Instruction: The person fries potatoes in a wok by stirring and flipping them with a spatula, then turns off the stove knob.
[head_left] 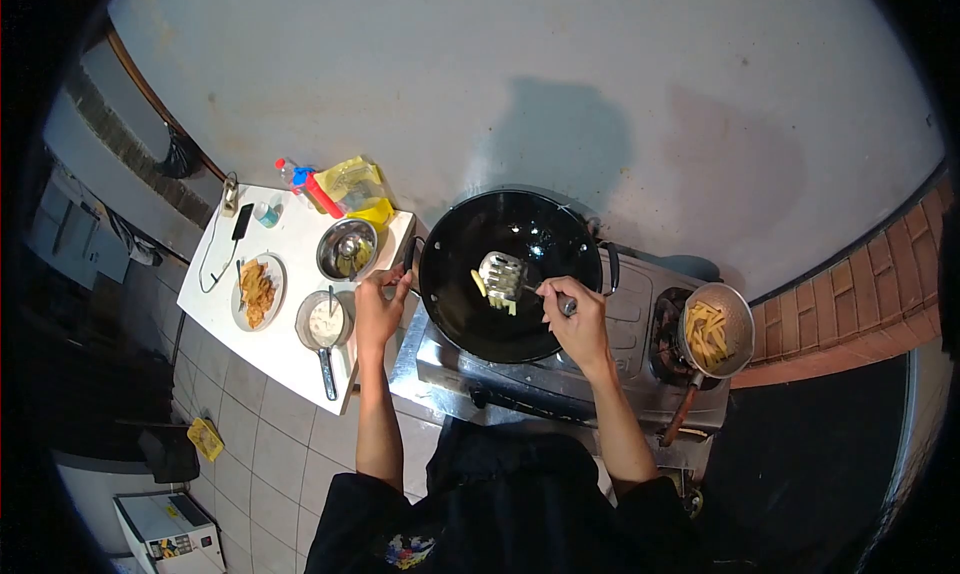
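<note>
A large black wok [470, 319] sits on the stove in front of me. My left hand [378, 309] is closed at its left loop handle [411, 252], though the fingers partly hide the grip. My right hand [580, 324] is wrapped round the handle of a slotted metal spatula [502, 276]. The spatula's head is inside the wok, with pale strips of food [478, 282] on and beside it.
A saucepan [735, 304] of fries stands on the right burner. On the white table [290, 359] at left are a plate of fried food [258, 292], a metal bowl [347, 250], a small pan of white batter [325, 320], a phone [242, 222] and a yellow bag [352, 184].
</note>
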`<state>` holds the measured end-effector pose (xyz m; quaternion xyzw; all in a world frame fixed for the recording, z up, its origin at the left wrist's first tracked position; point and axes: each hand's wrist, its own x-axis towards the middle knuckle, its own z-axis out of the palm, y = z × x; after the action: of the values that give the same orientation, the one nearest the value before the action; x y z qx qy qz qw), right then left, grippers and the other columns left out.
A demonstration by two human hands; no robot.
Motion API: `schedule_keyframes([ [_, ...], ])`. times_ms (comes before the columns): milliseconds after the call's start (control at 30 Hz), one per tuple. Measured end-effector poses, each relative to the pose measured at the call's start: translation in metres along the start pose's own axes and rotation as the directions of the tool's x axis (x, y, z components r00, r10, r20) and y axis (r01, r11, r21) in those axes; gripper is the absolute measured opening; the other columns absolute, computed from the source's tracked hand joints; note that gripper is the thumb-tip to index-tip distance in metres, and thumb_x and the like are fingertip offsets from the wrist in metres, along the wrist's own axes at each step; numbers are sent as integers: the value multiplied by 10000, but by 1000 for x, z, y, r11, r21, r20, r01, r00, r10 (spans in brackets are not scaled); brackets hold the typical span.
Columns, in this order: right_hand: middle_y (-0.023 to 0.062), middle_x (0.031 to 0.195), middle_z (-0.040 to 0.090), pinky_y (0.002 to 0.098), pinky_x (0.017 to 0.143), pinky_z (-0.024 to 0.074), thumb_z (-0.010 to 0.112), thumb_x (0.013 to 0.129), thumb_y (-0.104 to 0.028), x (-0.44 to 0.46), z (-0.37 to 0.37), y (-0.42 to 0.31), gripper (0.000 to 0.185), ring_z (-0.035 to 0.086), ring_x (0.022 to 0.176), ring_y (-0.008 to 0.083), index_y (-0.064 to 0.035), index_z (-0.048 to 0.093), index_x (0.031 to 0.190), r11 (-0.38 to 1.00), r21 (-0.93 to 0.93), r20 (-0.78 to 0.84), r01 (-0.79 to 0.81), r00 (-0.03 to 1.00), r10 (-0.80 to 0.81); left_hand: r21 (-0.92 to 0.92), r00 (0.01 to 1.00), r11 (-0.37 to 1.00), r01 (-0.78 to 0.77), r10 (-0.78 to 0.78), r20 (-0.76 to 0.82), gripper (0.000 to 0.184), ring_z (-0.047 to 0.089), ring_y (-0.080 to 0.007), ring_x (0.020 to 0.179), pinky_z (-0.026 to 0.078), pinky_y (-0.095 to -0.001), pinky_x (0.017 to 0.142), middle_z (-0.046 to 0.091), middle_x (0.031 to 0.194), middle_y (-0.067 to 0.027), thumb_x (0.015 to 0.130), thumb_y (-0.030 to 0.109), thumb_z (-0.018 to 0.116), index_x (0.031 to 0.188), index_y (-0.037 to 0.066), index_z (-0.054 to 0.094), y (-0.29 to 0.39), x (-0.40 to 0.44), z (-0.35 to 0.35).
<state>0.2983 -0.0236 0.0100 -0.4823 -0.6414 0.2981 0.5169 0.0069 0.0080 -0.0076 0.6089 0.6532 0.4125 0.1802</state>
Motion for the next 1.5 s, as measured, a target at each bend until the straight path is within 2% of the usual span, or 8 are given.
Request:
schedule_keyframes([
  [300,148,821,652,321,592,495,654,852,3,-1,5,1,75,660,670,255,40,590,864,1000,-8,11,13,1000,-13,-3,1000,1000,-5,5,9,266,698,-272,798,516,-343,741,693,865,-232,831,136,731,1020,-50,705,-2,1,0],
  [500,135,798,657,310,558,495,647,862,-4,-2,6,7,74,661,631,220,39,589,848,994,-101,-27,50,998,-53,-3,1000,1000,-2,2,19,284,699,-277,800,515,-348,745,692,877,-237,834,140,727,1050,-43,698,-2,1,0],
  [567,61,691,615,221,437,453,600,908,-3,-2,12,9,54,608,529,97,29,610,866,990,-21,-30,138,990,-139,-5,1000,1000,4,-4,25,289,698,-280,801,514,-348,745,691,874,-239,836,148,726,1053,-42,698,1,1,0],
  [733,55,705,622,226,422,449,596,912,-6,-3,12,5,68,606,517,98,29,615,857,996,70,-39,55,998,-53,7,1000,1000,-9,8,22,295,698,-279,798,514,-345,745,690,870,-237,835,158,728,1049,-43,699,3,-1,-2],
  [933,58,726,633,230,418,454,603,912,-16,-3,14,15,74,603,509,98,26,618,854,991,-82,-82,109,990,-115,13,1000,1000,-16,15,20,306,698,-278,794,513,-344,742,691,864,-233,831,160,730,1053,-47,695,1,-1,-1],
  [1267,79,735,652,225,408,461,568,966,-78,-6,11,17,197,596,484,101,50,590,817,980,137,-129,-146,978,163,7,999,999,-42,41,29,318,697,-270,791,512,-342,736,689,862,-236,836,163,729,1067,-52,688,-2,-1,-1],
  [1333,62,581,607,240,403,469,581,949,-80,-7,10,18,195,620,476,113,36,612,795,958,219,-186,-186,956,228,10,999,999,-34,33,31,319,697,-272,793,511,-345,738,688,866,-238,837,168,729,1073,-44,689,-1,-1,-1],
  [1500,62,561,606,241,399,475,574,955,-89,-12,13,21,201,633,479,124,37,618,805,958,187,-198,-217,947,253,11,999,1000,-5,4,52,320,696,-279,795,510,-352,740,685,877,-245,839,179,728,1085,-22,692,3,-1,-2],
])
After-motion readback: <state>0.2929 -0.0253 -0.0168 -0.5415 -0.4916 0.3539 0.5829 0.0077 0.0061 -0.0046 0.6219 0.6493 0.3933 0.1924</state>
